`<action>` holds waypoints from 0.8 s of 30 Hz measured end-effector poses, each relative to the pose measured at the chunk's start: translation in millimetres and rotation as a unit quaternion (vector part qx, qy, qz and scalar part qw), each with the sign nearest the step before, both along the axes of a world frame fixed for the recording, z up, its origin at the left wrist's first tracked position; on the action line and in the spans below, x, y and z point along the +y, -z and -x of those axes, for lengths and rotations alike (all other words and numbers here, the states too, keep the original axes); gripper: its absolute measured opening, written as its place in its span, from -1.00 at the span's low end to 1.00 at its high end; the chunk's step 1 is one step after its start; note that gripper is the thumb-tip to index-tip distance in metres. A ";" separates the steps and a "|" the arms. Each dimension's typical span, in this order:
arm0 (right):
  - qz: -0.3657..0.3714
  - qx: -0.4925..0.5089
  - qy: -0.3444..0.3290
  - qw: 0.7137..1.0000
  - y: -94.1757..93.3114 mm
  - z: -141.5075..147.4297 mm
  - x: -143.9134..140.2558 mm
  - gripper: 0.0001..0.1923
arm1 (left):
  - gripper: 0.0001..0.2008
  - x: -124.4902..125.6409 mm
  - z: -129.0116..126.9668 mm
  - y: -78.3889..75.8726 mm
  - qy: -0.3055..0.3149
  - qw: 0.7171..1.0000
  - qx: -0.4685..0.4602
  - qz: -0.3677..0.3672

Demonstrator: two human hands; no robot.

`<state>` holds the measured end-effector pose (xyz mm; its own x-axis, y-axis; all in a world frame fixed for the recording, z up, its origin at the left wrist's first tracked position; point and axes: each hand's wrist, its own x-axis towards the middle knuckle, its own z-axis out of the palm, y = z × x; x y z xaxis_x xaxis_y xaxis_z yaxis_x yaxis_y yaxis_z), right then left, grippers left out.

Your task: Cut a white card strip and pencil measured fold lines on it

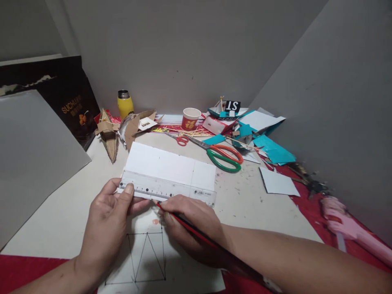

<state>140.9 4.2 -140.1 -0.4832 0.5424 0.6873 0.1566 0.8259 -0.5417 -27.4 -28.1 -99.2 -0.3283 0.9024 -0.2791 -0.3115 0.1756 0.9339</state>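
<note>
1 yellow bottle (125, 106), 1 red cup (189, 122)

Dim, greyish light lay around me.
The white card (173, 164) was the brightest surface; the wall (183, 53) behind was a dull grey. Soft shadow pooled beneath my right hand (194, 226), on the drawn sheet (153, 263). Toward the right edge, the pink tool (346, 224) looked blurred and my forearm (275, 247) stretched; fine print on the ruler (168, 189) was smudged.

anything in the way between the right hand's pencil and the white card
Nothing visible: the pencil in the right hand has its tip at the near edge of the white card. The ruler lies across the card, just beyond the tip.
</note>
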 end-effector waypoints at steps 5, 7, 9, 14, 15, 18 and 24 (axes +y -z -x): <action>0.024 0.023 -0.002 0.999 -25.6 -8.7 -13.3 -0.68 | -0.81 11.5 11.2 7.8 0.020 0.999 -0.027 -0.024; 0.031 0.014 0.024 0.999 -42.5 -14.4 -13.1 -0.68 | -0.82 16.5 16.5 9.8 0.040 0.998 -0.030 -0.033; 0.027 -0.022 0.048 0.998 -57.6 -20.7 -7.6 -0.72 | -0.84 20.3 21.0 10.4 0.068 0.997 -0.029 -0.039; -0.020 -0.200 0.073 0.977 -60.7 -35.5 9.3 -0.62 | -0.86 24.5 26.3 7.8 0.126 0.991 -0.013 -0.037; -0.020 -0.240 0.070 0.968 -55.8 -37.1 9.6 -0.55 | -0.86 24.9 26.5 7.4 0.132 0.991 -0.007 -0.035; 0.034 -0.351 0.058 0.934 -41.4 -35.5 4.5 -0.41 | -0.82 26.1 26.3 7.3 0.146 0.989 0.022 -0.032; 0.112 -0.406 0.038 0.906 -33.8 -13.7 -7.0 -0.34 | -0.76 28.1 25.9 9.5 0.163 0.985 0.051 -0.013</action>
<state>154.6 -2.8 -106.4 -0.7359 0.6770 -0.0109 0.6305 0.6794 -0.3752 -53.3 0.0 -108.7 -0.0453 0.9708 -0.2356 -0.1458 0.2268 0.9630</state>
